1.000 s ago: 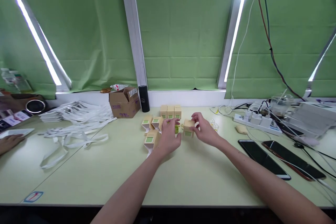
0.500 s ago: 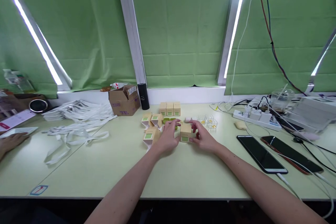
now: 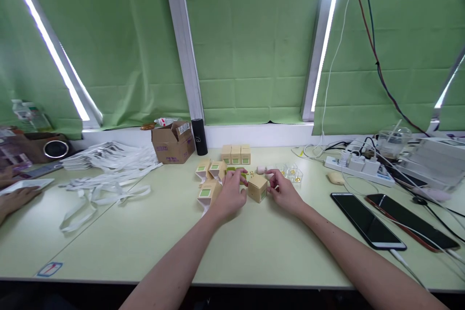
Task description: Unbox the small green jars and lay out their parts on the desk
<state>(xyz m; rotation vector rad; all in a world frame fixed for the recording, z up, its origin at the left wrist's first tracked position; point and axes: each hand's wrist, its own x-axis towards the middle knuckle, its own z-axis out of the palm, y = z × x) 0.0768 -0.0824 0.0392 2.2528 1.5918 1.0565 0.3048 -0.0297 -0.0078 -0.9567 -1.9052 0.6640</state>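
Note:
A small kraft cardboard box (image 3: 257, 189), closed on top, stands on the table between my two hands, one corner turned towards me. Curled fingers of my left hand (image 3: 232, 194) are at its left side. On the opposite side, thumb and fingertips of my right hand (image 3: 283, 192) meet its right edge. Left of my left hand lie open boxes with green windows, among them a nearer box (image 3: 205, 193) and a farther box (image 3: 218, 169). Green pieces (image 3: 231, 169) show partly behind my left fingers. Beyond is a row of closed boxes (image 3: 236, 154).
Clear little containers (image 3: 290, 170) with yellow bits stand behind my right hand. Phones (image 3: 368, 220) and a power strip (image 3: 359, 170) with cables occupy the right. Leftward are a carton (image 3: 173, 143), a black cylinder (image 3: 199, 136), white straps (image 3: 109, 157) and another person's hand (image 3: 22, 198).
The small box has come nearer to me and been turned, so a corner faces me. Both my hands have stayed around it, my right hand shifting slightly nearer.

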